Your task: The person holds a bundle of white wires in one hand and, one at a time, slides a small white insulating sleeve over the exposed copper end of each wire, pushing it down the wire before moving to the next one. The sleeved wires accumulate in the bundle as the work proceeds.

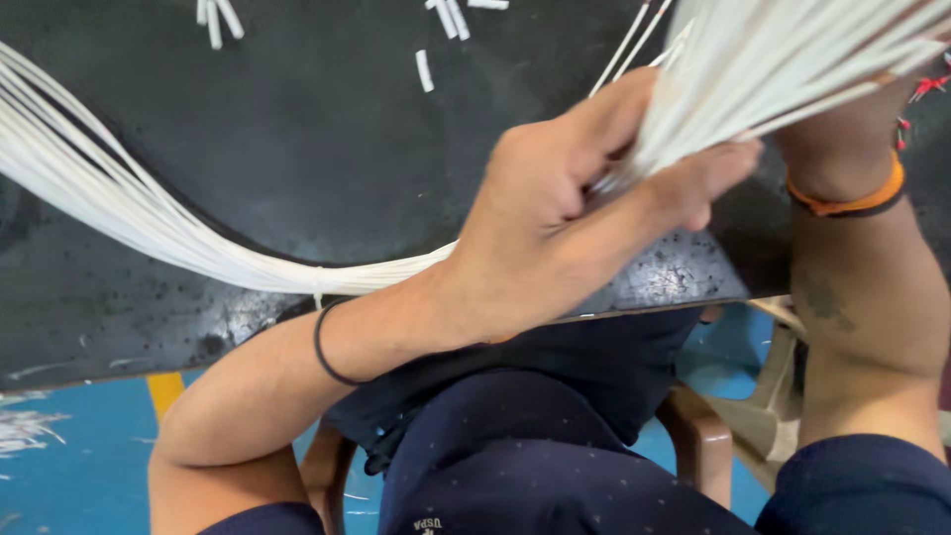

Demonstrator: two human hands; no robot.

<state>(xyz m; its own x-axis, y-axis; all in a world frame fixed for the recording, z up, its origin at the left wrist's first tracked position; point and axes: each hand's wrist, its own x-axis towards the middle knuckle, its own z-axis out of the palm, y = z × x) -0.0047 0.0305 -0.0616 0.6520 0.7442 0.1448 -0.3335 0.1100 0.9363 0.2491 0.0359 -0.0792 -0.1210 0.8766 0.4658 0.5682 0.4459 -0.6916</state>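
My left hand [580, 198] reaches across from the lower left, a thin black band on its wrist, and is closed around a thick bundle of thin white wires [149, 223]. The bundle curves in from the left edge over the black table [297, 129], passes through the fist and fans out toward the top right [792, 50]. My right hand [827, 134] comes up at the right with an orange band on the wrist. Its fingers are hidden behind the fanned wires.
Short cut white wire pieces [424, 69] lie scattered on the far side of the table. Small red-tipped bits [926, 89] sit at the right edge. Below the table edge are my dark blue clothing, a brown chair arm [703, 436] and a blue floor [79, 466] with a yellow stripe.
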